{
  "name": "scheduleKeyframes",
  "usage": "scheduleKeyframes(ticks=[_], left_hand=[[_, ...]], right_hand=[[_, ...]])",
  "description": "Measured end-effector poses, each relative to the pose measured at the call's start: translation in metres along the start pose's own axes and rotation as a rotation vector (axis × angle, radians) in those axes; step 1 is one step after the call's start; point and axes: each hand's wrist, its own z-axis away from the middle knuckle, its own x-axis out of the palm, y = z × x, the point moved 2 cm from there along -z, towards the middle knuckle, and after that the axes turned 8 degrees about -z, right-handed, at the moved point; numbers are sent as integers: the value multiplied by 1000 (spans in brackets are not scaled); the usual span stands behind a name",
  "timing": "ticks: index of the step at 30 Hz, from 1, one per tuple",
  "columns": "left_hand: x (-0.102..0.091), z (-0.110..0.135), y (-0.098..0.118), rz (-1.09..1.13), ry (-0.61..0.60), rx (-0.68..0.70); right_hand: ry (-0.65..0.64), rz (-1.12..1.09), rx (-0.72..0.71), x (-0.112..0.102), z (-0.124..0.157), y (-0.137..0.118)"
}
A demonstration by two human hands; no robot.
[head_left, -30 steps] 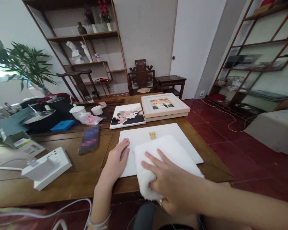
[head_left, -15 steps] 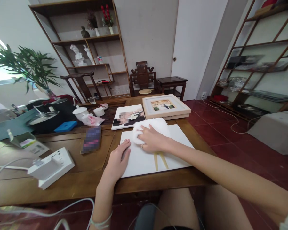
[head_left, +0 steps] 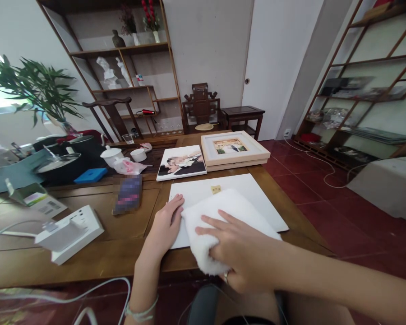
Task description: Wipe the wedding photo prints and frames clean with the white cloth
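A white board (head_left: 253, 192) lies face down on the wooden table (head_left: 88, 257), with a small gold hanger (head_left: 216, 189) near its far edge. My left hand (head_left: 164, 228) rests flat on the board's left edge, fingers stretched out. My right hand (head_left: 238, 253) presses a fluffy white cloth (head_left: 223, 212) onto the near part of the board, with the fingers spread over the cloth.
Behind the board lie a photo print (head_left: 182, 162) and a stack of framed pictures (head_left: 234, 150). To the left are a phone (head_left: 127, 194), a white power strip (head_left: 71, 232) with a cable, a small box (head_left: 37, 201), tea ware (head_left: 111, 155) and a blue sponge (head_left: 89, 174). Shelves line the walls.
My right hand has pulled the cloth back from the board's far edge to its near edge. The left hand has stayed on the board's left edge.
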Motion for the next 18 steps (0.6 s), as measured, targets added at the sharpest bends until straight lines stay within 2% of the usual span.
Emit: scheduleKeyframes(ticks=[6,9,11,16,18], left_hand=[[-1,0,3,13,-13,-46],[-3,1,6,16,-8,-50],[-5,2,7,34,17,-28],[-8,3,9,82,66,1],[-9,3,10,87,50,-25]], right_hand=[[142,8,185,-8,-30,49],[165,21,249,-4,-47,57],[156,45,185,-1,-52,49],[22,20,-166,0,-42,12],[-59,-38,-190,-5,-32,5]])
